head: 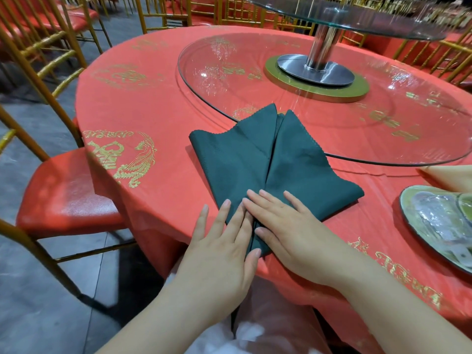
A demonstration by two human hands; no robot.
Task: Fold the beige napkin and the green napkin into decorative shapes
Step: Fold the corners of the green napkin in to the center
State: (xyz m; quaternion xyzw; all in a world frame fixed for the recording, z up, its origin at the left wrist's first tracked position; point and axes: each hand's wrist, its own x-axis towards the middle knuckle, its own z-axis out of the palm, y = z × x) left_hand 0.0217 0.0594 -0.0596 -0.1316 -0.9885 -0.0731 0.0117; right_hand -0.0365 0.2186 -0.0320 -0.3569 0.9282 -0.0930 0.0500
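Banquet room of gold-framed chairs (63,192); round worktop (153,103) draped in red, gold-printed cloth. Dark green cloth napkin (293,162) near the front edge, already brought into a kite with two flaps meeting along a centre seam. Pinned at its narrow near tip by left hand (224,241) and right hand (288,226), both flat, fingers straight, gripping nothing. Likely mid-fold on the green, with shaping still to do; beige cloth napkin (452,176) at the far right beyond a pale green plate (408,198), mostly cut off — impossible to tell whether finished.
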